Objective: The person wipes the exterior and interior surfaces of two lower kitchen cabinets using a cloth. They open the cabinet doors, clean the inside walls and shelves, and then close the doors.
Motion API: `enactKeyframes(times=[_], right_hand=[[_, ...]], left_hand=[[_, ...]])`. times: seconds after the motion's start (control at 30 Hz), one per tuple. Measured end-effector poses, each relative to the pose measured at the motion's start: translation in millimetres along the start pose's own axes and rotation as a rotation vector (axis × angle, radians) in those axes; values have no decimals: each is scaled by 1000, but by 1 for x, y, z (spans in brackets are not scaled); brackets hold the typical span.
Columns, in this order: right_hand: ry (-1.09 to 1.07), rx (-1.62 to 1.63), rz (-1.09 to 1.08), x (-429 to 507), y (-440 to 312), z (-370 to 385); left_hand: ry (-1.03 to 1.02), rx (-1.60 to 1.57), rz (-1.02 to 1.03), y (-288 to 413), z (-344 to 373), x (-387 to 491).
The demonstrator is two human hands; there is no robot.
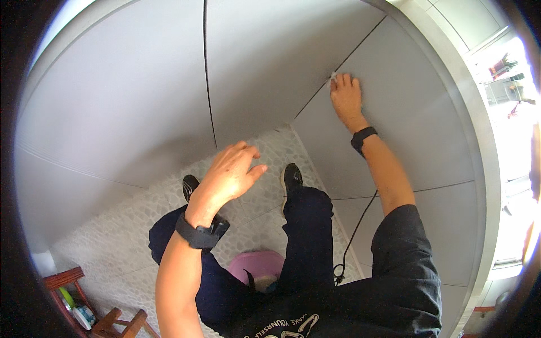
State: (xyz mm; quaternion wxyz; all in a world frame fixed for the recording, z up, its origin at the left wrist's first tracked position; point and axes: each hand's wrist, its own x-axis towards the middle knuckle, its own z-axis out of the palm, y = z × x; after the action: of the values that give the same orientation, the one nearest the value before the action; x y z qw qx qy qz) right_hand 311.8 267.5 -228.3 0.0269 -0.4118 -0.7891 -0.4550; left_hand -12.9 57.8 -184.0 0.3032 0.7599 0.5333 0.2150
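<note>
My right hand (pixel 347 99) is raised to the dark seam (pixel 313 99) in the corner where two grey panels meet. Its fingertips pinch a small piece of white material (pixel 333 76) against that seam; whether it is tissue, cloth or plastic I cannot tell. My left hand (pixel 236 169) hovers over the floor between my knees, palm down, thumb apart from loosely bent fingers, with nothing visible in it. Ahead stands the left grey panel (pixel 127 84), split by a dark vertical seam (pixel 206 76). The right grey panel (pixel 405 110) stands beside my right arm.
Pebble-patterned floor tiles (pixel 249 224) lie under my black shoes (pixel 292 176). Between my legs is a pink plastic container (pixel 256 262). A black cord (pixel 354 238) hangs at my right. Wooden furniture (pixel 122 323) and a blue-and-white item (pixel 84 317) are at lower left.
</note>
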Motion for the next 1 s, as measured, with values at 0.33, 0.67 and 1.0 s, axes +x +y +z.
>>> enactKeyframes(times=[0.33, 0.67, 1.0], right_hand=[[-492, 262, -29, -77, -93, 51], [-21, 965, 277, 4, -29, -127], [416, 1044, 96, 154, -6, -302]], left_hand=[[349, -58, -265, -15, -15, 5], [649, -216, -194, -9, -11, 25], [624, -302, -319, -17, -25, 13]])
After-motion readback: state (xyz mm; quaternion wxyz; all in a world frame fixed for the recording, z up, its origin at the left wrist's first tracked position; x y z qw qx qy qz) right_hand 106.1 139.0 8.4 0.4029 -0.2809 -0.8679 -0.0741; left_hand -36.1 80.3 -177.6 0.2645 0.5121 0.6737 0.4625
